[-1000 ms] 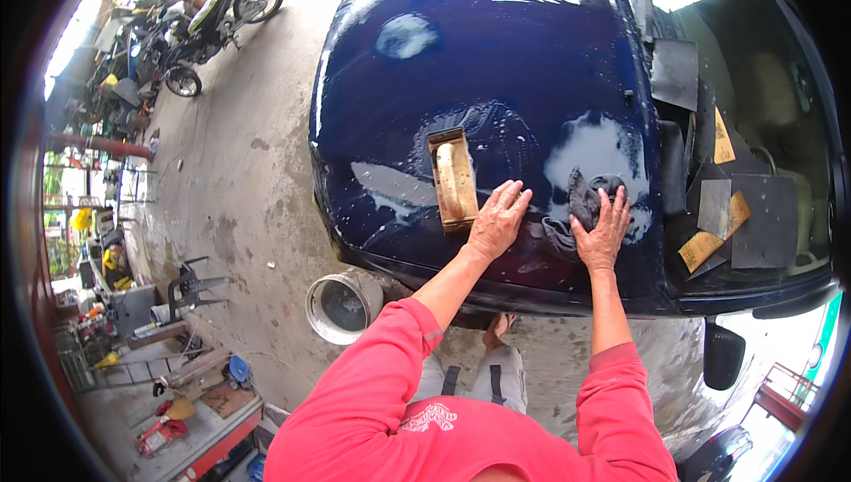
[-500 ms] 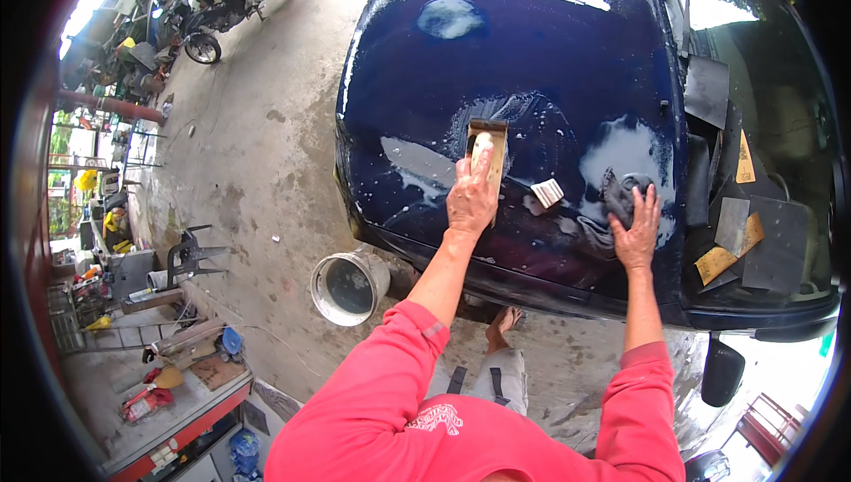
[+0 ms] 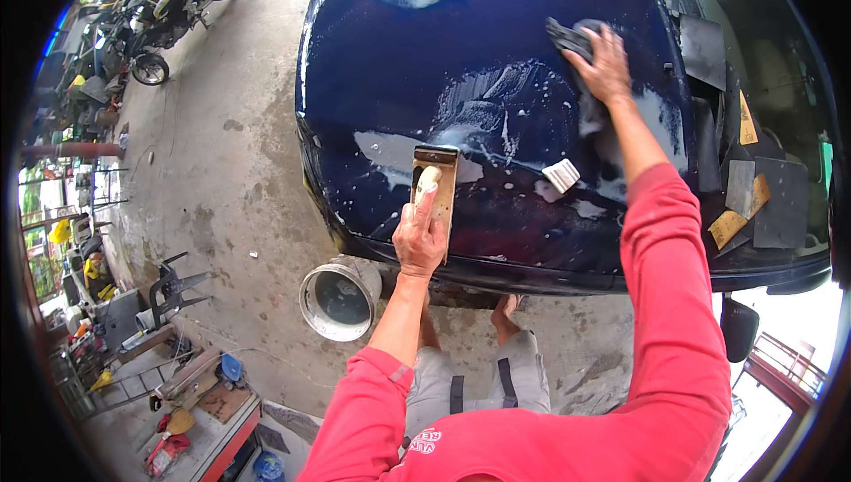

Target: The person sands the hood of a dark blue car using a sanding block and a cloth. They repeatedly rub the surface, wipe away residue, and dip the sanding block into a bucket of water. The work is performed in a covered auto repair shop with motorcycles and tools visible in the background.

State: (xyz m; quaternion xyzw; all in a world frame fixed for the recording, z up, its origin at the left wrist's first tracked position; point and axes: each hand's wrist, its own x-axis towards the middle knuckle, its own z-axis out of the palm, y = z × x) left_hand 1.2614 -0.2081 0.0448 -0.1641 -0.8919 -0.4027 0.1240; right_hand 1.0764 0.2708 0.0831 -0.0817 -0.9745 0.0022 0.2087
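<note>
A dark blue car hood [image 3: 355,65] lies in front of me, wet in places and marked with pale grey sanded patches. My left hand [image 3: 420,238] is closed round the handle of a long sanding block [image 3: 443,188] with a wooden body, low over the hood near a grey patch. Farther off, my right hand [image 3: 606,70] presses a dark grey cloth [image 3: 574,39] onto the paint; its fingers partly cover it. Between the two hands, a small white ribbed block [image 3: 561,176] sits on the hood.
Sandpaper sheets [image 3: 780,203] lie on the windshield at the right. A white bucket [image 3: 339,300] of greyish water stands on the concrete floor by the bumper. At the far left are a motorcycle [image 3: 182,7], a fallen dark chair [image 3: 173,287] and a cluttered bench.
My right hand has swept the cloth from the near right grey patch to farther up the hood. My left hand and the sanding block have shifted left and nearer. The view has moved slightly too.
</note>
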